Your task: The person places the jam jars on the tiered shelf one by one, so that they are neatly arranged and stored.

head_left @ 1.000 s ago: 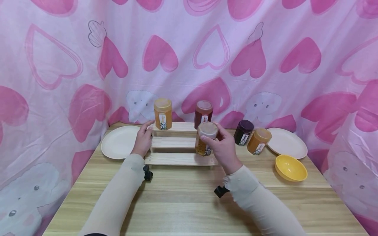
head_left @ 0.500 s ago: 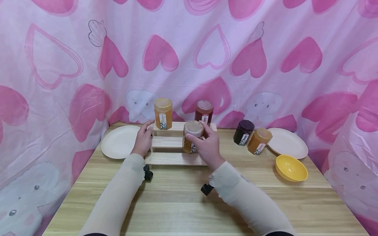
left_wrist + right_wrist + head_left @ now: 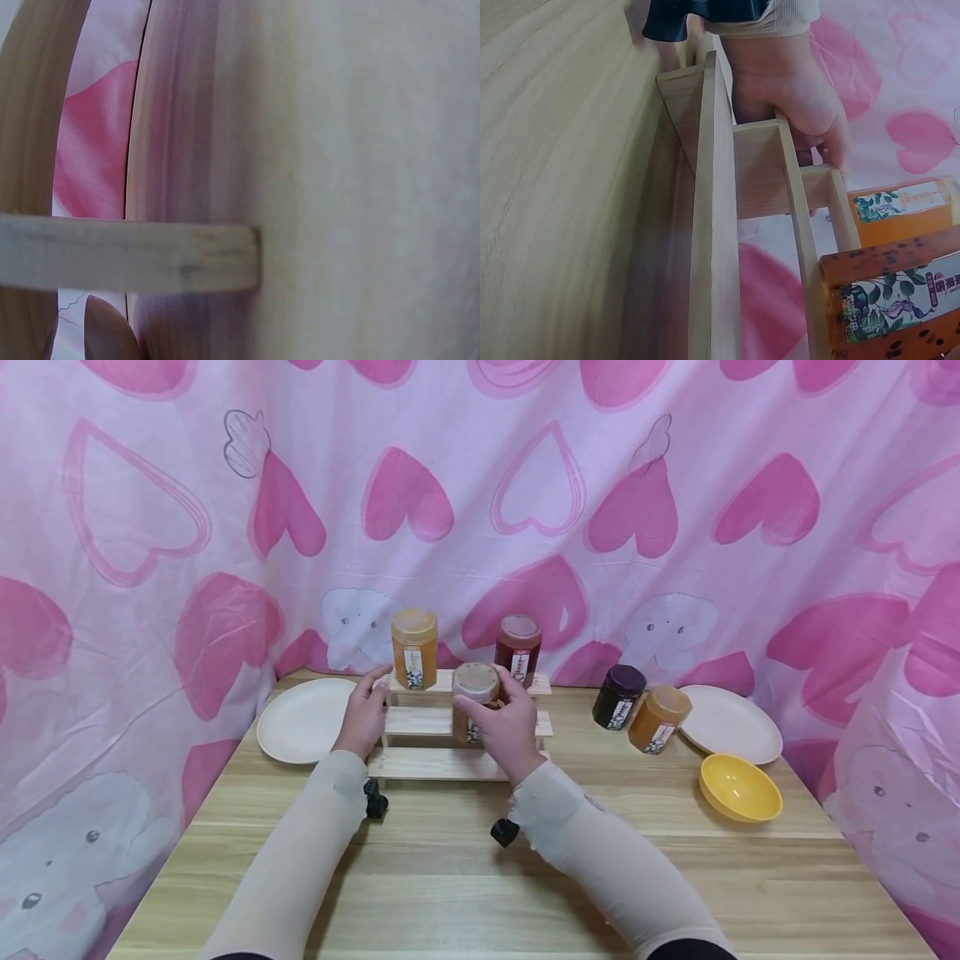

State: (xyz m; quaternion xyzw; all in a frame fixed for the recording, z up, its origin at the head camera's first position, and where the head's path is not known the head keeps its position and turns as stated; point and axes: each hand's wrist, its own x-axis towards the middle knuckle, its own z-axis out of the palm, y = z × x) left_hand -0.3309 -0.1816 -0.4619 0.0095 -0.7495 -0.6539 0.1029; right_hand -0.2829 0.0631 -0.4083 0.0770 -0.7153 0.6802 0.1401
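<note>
My right hand grips a hexagonal jar of amber preserve with dark seeds. This jar overlaps the middle step in the head view, and its base is right at that step's edge in the right wrist view. My left hand holds the left end of a three-step wooden rack, fingers around its side by the upper steps. On the top step stand a golden-yellow jar at the left and a dark red jar at the right, partly hidden behind my right hand.
Right of the rack stand a dark purple jar and an orange-yellow jar. A white plate and a yellow bowl lie farther right. Another white plate is at the left. A pink heart-patterned curtain hangs behind the table.
My right hand has carried the seeded jar leftward from the rack's right end to over the middle step. The left hand has stayed at the rack's left end.
</note>
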